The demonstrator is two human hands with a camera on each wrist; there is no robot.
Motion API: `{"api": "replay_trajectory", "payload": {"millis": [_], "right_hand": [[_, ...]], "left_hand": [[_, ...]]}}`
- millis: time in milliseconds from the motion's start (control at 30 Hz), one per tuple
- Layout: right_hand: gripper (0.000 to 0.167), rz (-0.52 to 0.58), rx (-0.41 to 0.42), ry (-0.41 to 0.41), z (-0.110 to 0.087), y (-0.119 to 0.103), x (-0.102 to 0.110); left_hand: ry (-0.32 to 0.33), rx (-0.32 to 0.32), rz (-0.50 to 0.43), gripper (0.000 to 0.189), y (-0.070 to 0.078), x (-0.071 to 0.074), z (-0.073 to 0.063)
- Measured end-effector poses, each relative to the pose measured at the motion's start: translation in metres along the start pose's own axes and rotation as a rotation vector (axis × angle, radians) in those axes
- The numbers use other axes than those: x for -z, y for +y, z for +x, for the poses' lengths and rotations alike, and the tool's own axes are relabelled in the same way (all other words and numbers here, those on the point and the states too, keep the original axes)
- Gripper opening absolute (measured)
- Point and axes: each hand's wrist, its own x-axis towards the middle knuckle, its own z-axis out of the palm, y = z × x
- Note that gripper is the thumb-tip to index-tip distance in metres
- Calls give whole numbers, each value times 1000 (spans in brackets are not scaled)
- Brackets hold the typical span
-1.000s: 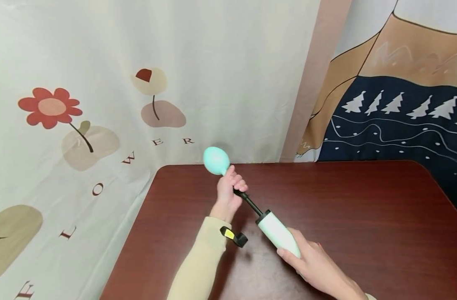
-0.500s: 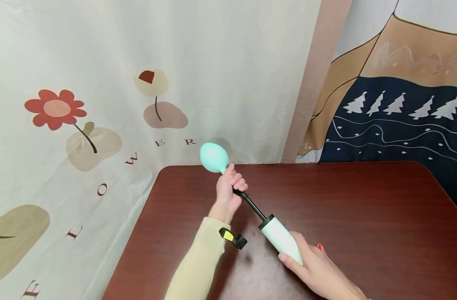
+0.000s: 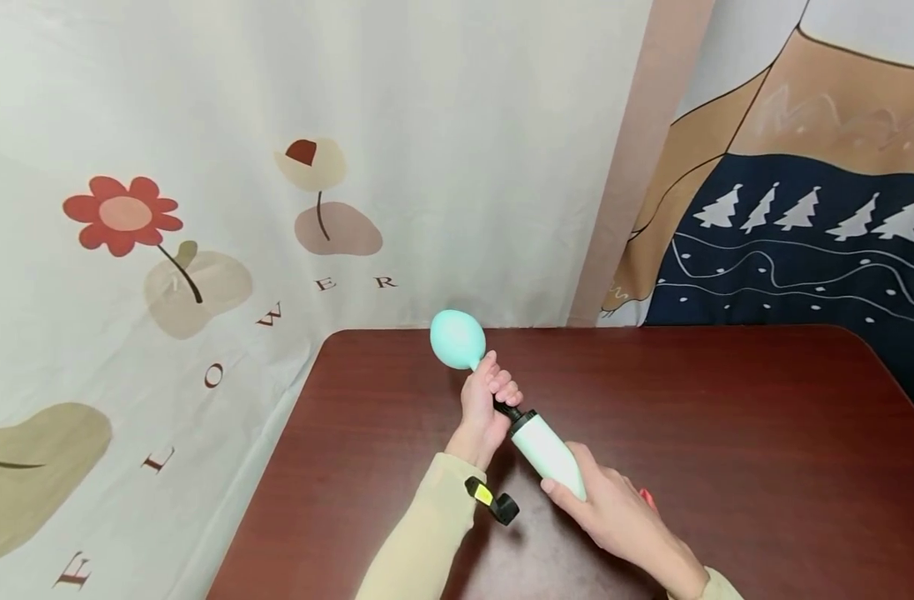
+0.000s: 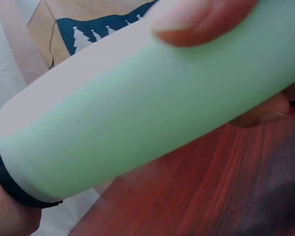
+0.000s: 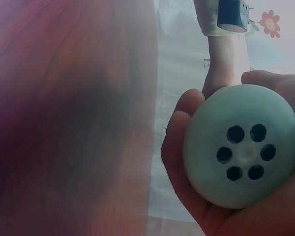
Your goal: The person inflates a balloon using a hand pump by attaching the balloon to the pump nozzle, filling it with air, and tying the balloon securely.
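Observation:
A pale green balloon pump (image 3: 548, 454) with a black collar slants across the middle of the head view. My right hand (image 3: 614, 508) grips its body; the right wrist view shows the pump's round end (image 5: 248, 152) with several dark holes, fingers wrapped about it. My left hand (image 3: 488, 408) curls round the black nozzle end and the neck of a turquoise balloon (image 3: 457, 339). The balloon is partly inflated and sticks out beyond the left thumb. Where neck and nozzle meet is hidden by the fingers. In the left wrist view the pump body (image 4: 137, 113) fills most of the frame.
Beneath the hands lies a dark red-brown wooden table (image 3: 726, 433). Behind it and to the left hangs a pale curtain (image 3: 464, 150) printed with flowers and letters. A navy cloth with white trees (image 3: 809, 242) hangs at the right. A black camera mount (image 3: 494, 502) sits on the left wrist.
The pump body has slid up toward my left hand, and the black rod once visible between them is now almost covered. Both hands and the balloon sit further right; the left hand and balloon are lower.

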Motion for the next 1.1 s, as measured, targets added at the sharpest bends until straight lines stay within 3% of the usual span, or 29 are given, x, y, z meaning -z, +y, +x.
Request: {"api": "replay_trajectory", "payload": {"millis": [233, 433, 567, 767, 967, 1100], "right_hand": [[60, 30, -7, -8, -4, 1, 1], [60, 22, -33, -126, -26, 14, 13], [60, 4, -44, -183, -33, 17, 16], [65, -77, -73, -89, -23, 5, 8], [57, -87, -7, 63, -7, -6, 3], [56, -32, -1, 49, -4, -4, 2]], "left_hand": [[-16, 11, 10, 49, 14, -2, 6], [-11, -7, -63, 53, 47, 5, 14], [-18, 1, -89, 54, 56, 9, 15], [-42, -16, -67, 53, 38, -1, 9], [-76, 2, -9, 49, 11, -11, -1], [-59, -19, -9, 48, 6, -8, -5]]}}
